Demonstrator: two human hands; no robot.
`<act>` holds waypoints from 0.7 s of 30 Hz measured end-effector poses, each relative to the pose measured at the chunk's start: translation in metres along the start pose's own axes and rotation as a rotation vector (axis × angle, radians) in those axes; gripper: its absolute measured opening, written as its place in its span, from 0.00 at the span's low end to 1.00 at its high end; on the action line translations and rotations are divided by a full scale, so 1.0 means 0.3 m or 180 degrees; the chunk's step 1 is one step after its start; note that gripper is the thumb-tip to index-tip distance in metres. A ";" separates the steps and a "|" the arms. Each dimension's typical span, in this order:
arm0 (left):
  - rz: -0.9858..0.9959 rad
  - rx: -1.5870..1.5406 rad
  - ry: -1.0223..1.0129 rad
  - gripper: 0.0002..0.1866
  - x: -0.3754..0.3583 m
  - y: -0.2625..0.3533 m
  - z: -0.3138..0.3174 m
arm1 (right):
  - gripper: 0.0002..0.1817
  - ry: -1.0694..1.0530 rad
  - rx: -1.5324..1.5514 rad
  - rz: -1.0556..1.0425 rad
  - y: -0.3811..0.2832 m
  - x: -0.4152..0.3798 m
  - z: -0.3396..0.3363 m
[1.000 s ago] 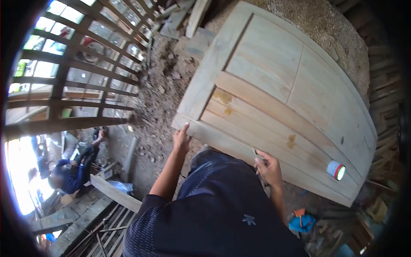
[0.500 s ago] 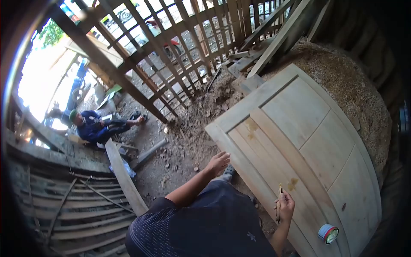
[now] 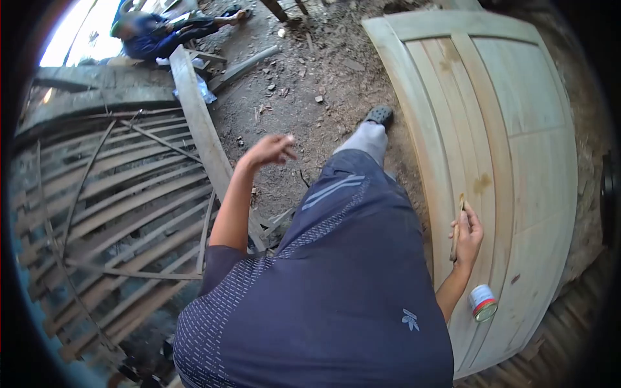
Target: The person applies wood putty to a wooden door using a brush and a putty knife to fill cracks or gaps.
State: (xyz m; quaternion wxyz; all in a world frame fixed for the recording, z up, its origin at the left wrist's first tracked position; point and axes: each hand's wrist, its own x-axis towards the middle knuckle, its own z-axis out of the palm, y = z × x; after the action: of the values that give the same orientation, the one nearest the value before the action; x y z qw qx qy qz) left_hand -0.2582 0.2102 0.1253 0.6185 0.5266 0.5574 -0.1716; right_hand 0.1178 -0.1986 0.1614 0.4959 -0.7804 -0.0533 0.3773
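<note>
My right hand grips a slim wooden-handled tool over the panelled wooden door. Its tip is yellowish; whether it is a brush or a putty knife I cannot tell. Close to that tip, a brownish smear marks the door's narrow panel. Another smear lies near the far end. A small can with a white and red label rests on the door, nearer me than my right hand. Out to the left, my left hand hangs in the air above the dirt, empty, fingers apart.
A long board leans at left beside a slatted wooden frame. At the upper left a person sits on the ground. Loose timber and stones lie on the dirt floor. My foot stands beside the door.
My view has tilted down and turned, so more of my body shows. The left hand has moved away from the door's edge, to the left. The tool remains in my right hand.
</note>
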 end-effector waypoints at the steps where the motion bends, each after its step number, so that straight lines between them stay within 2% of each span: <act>1: -0.0168 -0.0035 -0.0163 0.32 -0.031 -0.051 0.024 | 0.21 -0.0089 0.0032 -0.0146 0.010 0.016 0.000; 2: -0.0265 -0.0043 -0.0326 0.35 -0.040 -0.082 0.059 | 0.21 -0.0110 0.0045 -0.0303 0.007 0.036 0.004; 4: 0.0057 -0.0007 -0.0260 0.38 -0.038 -0.104 0.143 | 0.21 -0.0140 -0.0018 -0.0221 -0.019 0.080 0.008; 6: 0.0556 0.0219 0.0248 0.40 0.065 -0.164 0.178 | 0.21 -0.0136 0.0014 -0.0448 -0.068 0.125 0.048; 8: 0.0823 0.0704 0.0788 0.38 0.091 -0.062 0.213 | 0.21 -0.0238 0.0053 -0.0683 -0.149 0.174 0.075; 10: 0.1352 0.0331 0.0954 0.38 0.034 0.092 0.282 | 0.21 -0.0367 -0.0150 -0.0591 -0.219 0.174 0.114; 12: 0.2931 0.1037 0.0588 0.37 0.105 0.127 0.348 | 0.21 -0.0520 0.0047 -0.0614 -0.279 0.192 0.156; 14: 0.2001 0.1718 -0.1384 0.36 0.278 0.154 0.318 | 0.21 -0.0434 0.0060 -0.0594 -0.257 0.238 0.198; 16: 0.0662 0.4721 0.0677 0.35 0.354 0.275 0.217 | 0.20 -0.0569 -0.0117 -0.0549 -0.264 0.280 0.223; 18: 0.1319 0.4873 0.1692 0.33 0.598 0.255 0.190 | 0.20 -0.0551 -0.0132 -0.0586 -0.273 0.311 0.269; 20: 0.2336 0.2669 0.0000 0.34 0.513 0.351 0.263 | 0.20 -0.0443 -0.0197 -0.0528 -0.322 0.366 0.309; 21: 0.1714 0.2792 -0.0874 0.39 0.561 0.384 0.296 | 0.20 -0.0364 -0.0158 -0.0491 -0.339 0.398 0.322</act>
State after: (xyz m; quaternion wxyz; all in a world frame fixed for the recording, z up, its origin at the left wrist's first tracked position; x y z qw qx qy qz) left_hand -0.0671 0.2429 0.0164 0.4297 0.8328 0.1924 -0.2910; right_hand 0.1702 -0.0221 0.1586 0.5001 -0.7632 -0.1507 0.3805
